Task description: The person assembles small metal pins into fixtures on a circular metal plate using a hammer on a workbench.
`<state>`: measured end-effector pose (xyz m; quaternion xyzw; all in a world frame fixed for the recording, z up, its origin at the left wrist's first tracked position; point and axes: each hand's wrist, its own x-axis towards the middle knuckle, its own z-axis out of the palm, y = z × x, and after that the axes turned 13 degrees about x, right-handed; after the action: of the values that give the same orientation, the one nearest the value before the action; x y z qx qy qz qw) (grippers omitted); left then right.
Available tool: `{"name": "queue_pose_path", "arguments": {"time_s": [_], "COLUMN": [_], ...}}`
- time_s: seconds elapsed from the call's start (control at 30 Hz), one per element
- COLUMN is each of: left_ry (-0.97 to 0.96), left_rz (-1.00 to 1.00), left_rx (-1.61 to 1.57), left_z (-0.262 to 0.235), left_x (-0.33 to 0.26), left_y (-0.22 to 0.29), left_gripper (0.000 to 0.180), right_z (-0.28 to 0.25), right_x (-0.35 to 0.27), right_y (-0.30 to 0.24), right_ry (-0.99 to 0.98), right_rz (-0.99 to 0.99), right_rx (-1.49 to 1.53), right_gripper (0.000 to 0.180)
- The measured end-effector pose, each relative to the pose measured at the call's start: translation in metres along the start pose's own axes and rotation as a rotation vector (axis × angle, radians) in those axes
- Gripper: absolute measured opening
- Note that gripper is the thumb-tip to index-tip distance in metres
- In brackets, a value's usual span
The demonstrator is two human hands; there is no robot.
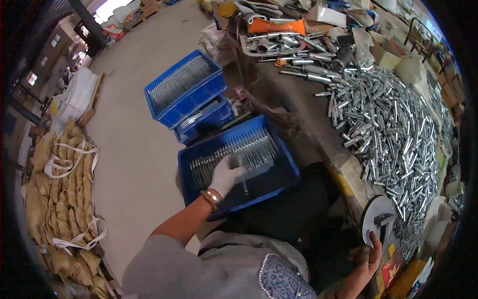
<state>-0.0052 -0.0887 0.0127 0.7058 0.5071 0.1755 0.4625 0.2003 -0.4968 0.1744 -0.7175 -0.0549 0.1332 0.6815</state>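
Left hand fingertips motion-blurred.

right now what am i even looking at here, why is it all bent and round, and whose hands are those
This is one picture from a wide fisheye camera worn on a person's head, looking down; that lens bends straight edges near the rim. There is no machine: the arms coming in from below are that person's own.

The left hand, in a pale glove with bangles at the wrist, reaches into a blue crate lined with a row of thin metal rods and rests on them. Whether its fingers grip one is unclear. The right hand is bare, low beside the workbench, near a round white disc.

On the bench lies a big heap of shiny metal tubes. Two more blue crates sit stacked on the floor, and tan sacks lie at the left.
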Motion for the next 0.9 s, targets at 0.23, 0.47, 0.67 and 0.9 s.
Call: {"name": "queue_pose_path", "arguments": {"time_s": [0.23,0.47,0.67,0.9], "left_ry": [0.153,0.185,0.256,0.267], "left_rz": [-0.245,-0.242,-0.076,0.580], "left_rx": [0.400,0.698,0.691,0.148], "left_z": [-0.053,-0.059,-0.050,0.027], "left_x": [0.042,0.070,0.063,0.026], "left_y": [-0.069,-0.073,-0.022,0.168], "left_gripper": [0.045,0.040,0.041,0.024], "right_z": [-0.004,-0.007,0.004,0.001], "right_x": [0.004,0.004,-0.003,-0.006], "right_y": [0.001,-0.003,-0.015,-0.006], "right_ry": [0.034,-0.033,0.027,-0.081], "right_rz": [0.040,0.033,0.127,0.158], "right_rx": [0.012,-0.007,0.086,0.202], "right_gripper": [0.053,0.050,0.041,0.038]}}
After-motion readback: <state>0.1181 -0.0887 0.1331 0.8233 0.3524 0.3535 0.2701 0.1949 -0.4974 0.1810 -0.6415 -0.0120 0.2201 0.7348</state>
